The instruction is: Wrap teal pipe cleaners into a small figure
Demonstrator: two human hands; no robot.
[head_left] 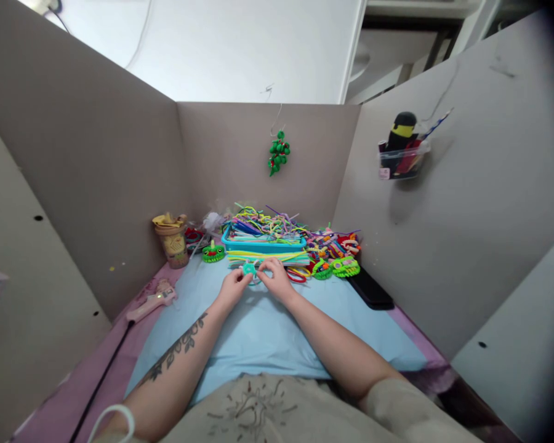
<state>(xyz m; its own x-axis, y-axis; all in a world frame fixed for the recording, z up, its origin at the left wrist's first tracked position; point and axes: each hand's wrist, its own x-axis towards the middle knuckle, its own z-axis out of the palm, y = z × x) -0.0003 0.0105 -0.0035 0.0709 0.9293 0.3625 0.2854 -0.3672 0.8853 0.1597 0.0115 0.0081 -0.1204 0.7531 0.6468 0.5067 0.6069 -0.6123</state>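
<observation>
Head view: both hands, left hand [233, 287] and right hand [275, 277], pinched a small teal pipe-cleaner piece [248, 269] over the blue mat [258, 332], at 6 o'clock of the tray [263, 247]; judged light, soft, bendable, best gripped by its fuzzy rim.

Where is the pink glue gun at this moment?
In the head view, the pink glue gun lies on the left side of the desk, on the pink surface just off the light blue mat, below the tan cup and left of the left hand.
</observation>
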